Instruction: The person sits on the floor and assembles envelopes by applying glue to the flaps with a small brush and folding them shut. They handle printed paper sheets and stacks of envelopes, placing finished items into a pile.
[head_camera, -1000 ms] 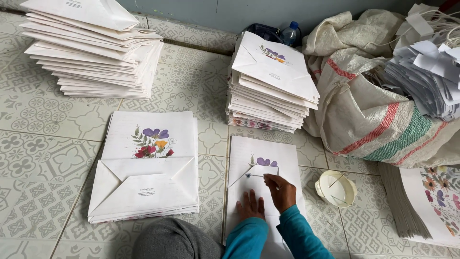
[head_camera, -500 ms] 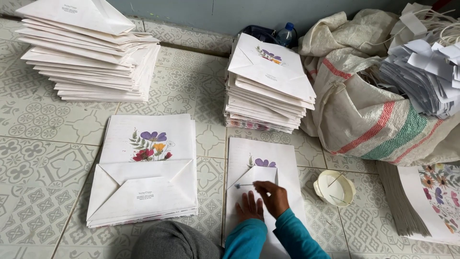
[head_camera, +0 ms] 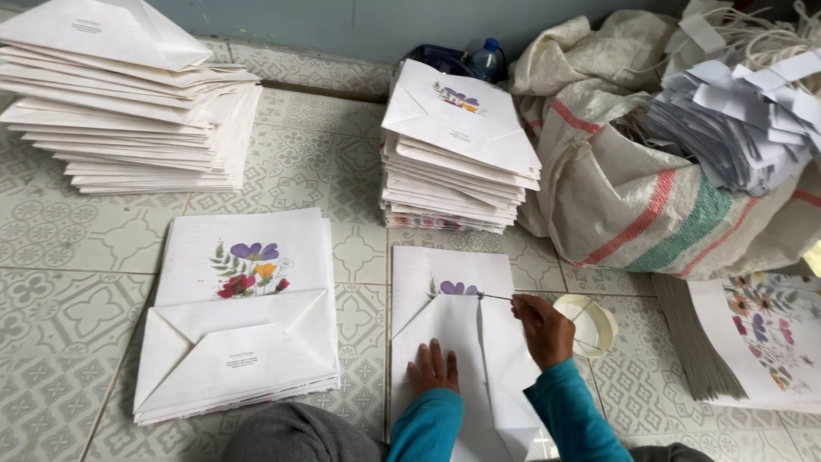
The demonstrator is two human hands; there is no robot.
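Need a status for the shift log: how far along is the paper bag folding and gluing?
Done, by the look of it: three stacks of folded white bags. In hand: the left hand presses the flat bag on the floor while the right hand draws a thin stick across its fold, beside a small white cup. Left: a pile of flat flower-printed sheets at the right.

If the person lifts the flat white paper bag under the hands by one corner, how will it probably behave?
The paper bag is probably light and floppy: it lies thin and flat under the left hand, so a lifted corner would likely bend. Its open bottom flaps may swing loose. It would probably slide easily on the smooth tile floor.
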